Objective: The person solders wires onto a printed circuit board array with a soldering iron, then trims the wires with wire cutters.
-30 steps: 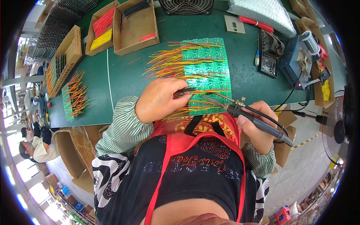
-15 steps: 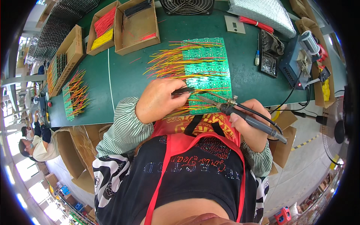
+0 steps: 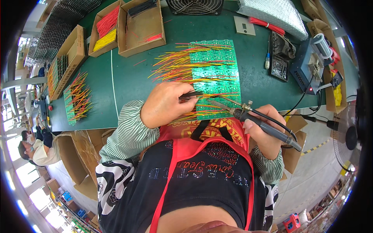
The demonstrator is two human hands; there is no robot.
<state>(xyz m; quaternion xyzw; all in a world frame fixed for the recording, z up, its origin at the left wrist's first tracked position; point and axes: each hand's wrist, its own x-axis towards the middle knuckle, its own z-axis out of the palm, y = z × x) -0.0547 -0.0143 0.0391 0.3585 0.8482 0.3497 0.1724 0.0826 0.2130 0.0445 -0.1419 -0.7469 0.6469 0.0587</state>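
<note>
A green circuit board panel with many red and yellow wires fanning left lies on the green bench. My left hand pinches a thin black wire against the panel's near edge. My right hand grips a soldering iron by its dark handle. Its metal tip points left and reaches the board just right of my left fingertips.
A soldering station with a solder spool stands at the right. Cardboard boxes of red and yellow wires sit at the back left. Another wired panel lies far left. A fan is at the back. A person sits lower left.
The soldering iron has swung left, bringing its tip down onto the board beside my left fingers. My left hand has stayed put.
</note>
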